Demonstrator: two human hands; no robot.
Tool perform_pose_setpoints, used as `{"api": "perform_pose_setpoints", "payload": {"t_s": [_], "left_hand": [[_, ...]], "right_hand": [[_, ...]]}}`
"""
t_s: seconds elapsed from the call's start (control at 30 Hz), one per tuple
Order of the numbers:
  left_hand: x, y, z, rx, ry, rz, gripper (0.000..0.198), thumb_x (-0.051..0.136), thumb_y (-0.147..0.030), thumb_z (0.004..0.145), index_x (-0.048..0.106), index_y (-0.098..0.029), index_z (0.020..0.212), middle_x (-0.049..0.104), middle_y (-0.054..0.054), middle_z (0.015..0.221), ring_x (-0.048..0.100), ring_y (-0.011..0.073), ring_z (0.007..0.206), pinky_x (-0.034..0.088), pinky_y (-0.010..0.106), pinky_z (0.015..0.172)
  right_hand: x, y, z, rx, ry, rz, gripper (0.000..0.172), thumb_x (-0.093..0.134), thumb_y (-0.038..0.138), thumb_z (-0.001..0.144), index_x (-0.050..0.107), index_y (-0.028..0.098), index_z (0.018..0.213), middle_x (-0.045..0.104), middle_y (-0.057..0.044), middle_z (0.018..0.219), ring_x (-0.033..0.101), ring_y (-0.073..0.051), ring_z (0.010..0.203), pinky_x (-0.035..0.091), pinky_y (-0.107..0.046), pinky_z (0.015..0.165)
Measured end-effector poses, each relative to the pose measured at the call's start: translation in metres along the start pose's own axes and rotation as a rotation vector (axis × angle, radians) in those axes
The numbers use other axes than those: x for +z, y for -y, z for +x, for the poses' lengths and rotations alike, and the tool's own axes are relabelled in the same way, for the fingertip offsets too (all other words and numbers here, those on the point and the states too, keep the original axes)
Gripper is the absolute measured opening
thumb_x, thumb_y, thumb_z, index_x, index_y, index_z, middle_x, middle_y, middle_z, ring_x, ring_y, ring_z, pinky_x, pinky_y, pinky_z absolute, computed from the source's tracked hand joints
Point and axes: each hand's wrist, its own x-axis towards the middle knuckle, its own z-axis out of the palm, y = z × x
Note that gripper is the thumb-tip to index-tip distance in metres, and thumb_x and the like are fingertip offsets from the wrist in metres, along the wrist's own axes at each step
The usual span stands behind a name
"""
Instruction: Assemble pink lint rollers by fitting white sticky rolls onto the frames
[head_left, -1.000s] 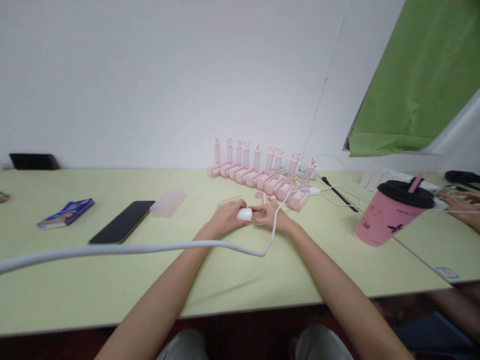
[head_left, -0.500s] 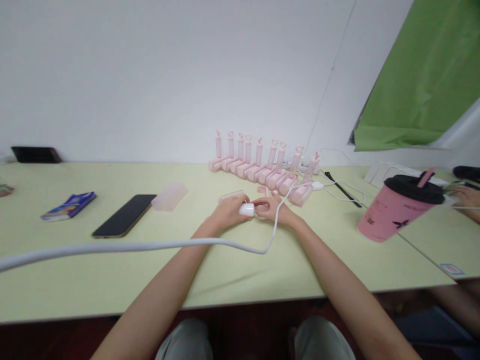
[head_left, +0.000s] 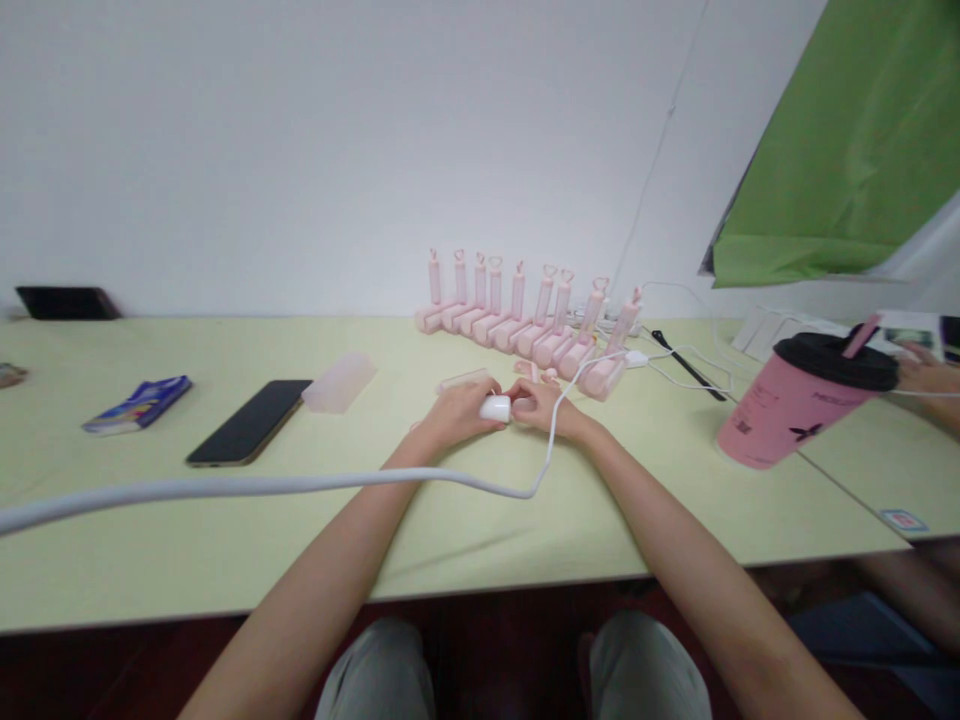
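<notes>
My left hand is closed around a small white rounded piece above the table. Facing it, my right hand pinches a small pale pink piece close to the white one; fingers partly hide where the two meet. Just behind my left hand lies a clear pinkish case part. Small pink parts rest beyond my right fingers. Further back stands a row of several pink devices, each a rounded base with an upright clear tube topped by a loop.
A white cable crosses in front of my forearms. To the left lie a phone, a translucent pink block and a blue packet. At right are a pink cup, a black strap and another person's hand.
My view has shifted slightly, so the table sits higher. Both hands keep their hold, the white and pink pieces close together. The other person's hand at right now has a printed sheet beside it.
</notes>
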Motion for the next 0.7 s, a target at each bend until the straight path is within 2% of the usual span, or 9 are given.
{"api": "perform_pose_setpoints", "payload": {"t_s": [0.3, 0.47, 0.57, 0.7], "left_hand": [[-0.001, -0.001, 0.001, 0.036, -0.011, 0.009, 0.043, 0.063, -0.045, 0.068, 0.053, -0.021, 0.103, 0.061, 0.005, 0.099, 0.057, 0.0221, 0.090, 0.039, 0.030, 0.072], [-0.003, -0.003, 0.001, 0.019, -0.005, 0.012, 0.042, 0.062, -0.044, 0.069, 0.053, -0.022, 0.103, 0.061, 0.005, 0.100, 0.057, 0.0220, 0.091, 0.039, 0.030, 0.072], [-0.003, -0.004, 0.000, 0.032, 0.003, 0.002, 0.041, 0.061, -0.044, 0.069, 0.054, -0.022, 0.103, 0.062, 0.004, 0.099, 0.057, 0.0214, 0.091, 0.039, 0.030, 0.073], [-0.002, -0.001, 0.001, 0.041, -0.001, 0.006, 0.041, 0.061, -0.045, 0.069, 0.055, -0.022, 0.102, 0.062, 0.004, 0.098, 0.058, 0.0215, 0.091, 0.039, 0.030, 0.074]], "right_hand": [[0.000, -0.003, 0.000, 0.021, 0.011, 0.132, 0.024, 0.058, 0.030, 0.070, 0.063, 0.019, 0.090, 0.064, 0.000, 0.083, 0.054, -0.016, 0.078, 0.039, -0.029, 0.076], [-0.001, 0.002, 0.001, 0.031, 0.016, 0.147, 0.024, 0.059, 0.027, 0.068, 0.063, 0.018, 0.090, 0.065, 0.000, 0.084, 0.055, -0.015, 0.078, 0.039, -0.028, 0.076], [-0.003, 0.002, 0.001, 0.023, -0.013, 0.072, 0.021, 0.059, 0.024, 0.065, 0.063, 0.018, 0.085, 0.065, 0.000, 0.080, 0.055, -0.017, 0.077, 0.039, -0.031, 0.078], [-0.010, -0.003, 0.001, 0.010, 0.000, 0.106, 0.019, 0.051, 0.017, 0.070, 0.063, 0.019, 0.085, 0.067, 0.000, 0.078, 0.060, -0.016, 0.078, 0.038, -0.033, 0.085]]}}
